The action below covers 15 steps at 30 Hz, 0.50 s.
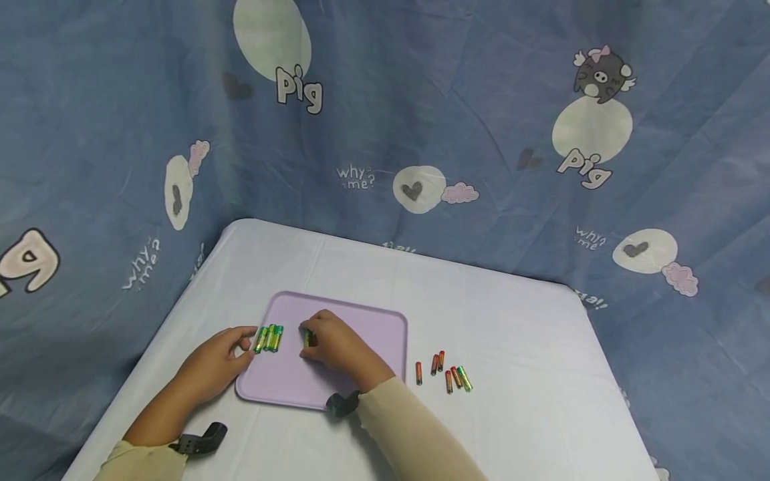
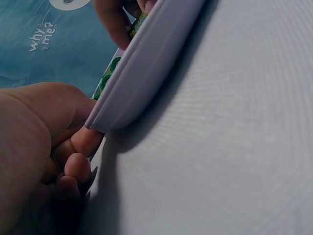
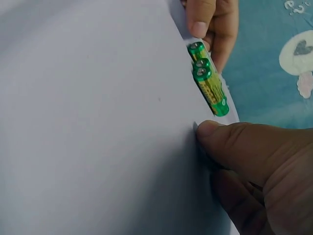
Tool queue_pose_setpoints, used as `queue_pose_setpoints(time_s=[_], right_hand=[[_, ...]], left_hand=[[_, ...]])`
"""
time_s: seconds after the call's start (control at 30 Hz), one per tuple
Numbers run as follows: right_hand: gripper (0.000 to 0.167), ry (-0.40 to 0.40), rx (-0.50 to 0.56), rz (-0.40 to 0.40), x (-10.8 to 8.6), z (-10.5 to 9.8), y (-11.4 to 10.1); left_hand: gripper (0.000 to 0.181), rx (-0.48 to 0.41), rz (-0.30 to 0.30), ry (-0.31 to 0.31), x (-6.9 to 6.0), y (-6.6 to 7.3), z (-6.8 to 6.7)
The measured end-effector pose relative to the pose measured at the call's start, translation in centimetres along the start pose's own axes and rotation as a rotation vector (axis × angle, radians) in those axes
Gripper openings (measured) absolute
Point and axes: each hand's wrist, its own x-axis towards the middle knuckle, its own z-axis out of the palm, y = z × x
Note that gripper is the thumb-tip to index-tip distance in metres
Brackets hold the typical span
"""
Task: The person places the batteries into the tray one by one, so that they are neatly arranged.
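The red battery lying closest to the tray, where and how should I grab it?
Best pinched, probably, across the middle of the red battery from above, thumb and finger on its long sides: it's a slim cylinder lying apart from the other batteries.

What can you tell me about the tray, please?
The tray is pale purple, rectangular, smooth and plastic-looking, with rounded corners and a raised rim. It sits face-up on the white table, with green batteries near its left edge. The left hand touches that edge; the right hand is over its middle.
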Motion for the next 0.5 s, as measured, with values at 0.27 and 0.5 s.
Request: queue_pose_setpoints(time_s=[0.27,0.5], right_hand=[[0.053,-0.018,-0.037,-0.009,0.8,0.2,-1.1],[0.054,-0.031,-0.053,-0.02,1.8,0.6,-2.0]], left_hand=[[0.051,0.005,-0.004,-0.005,0.1,-0.3,0.1],[0.05,0.006,0.009,0.005,0.1,-0.5,0.2]])
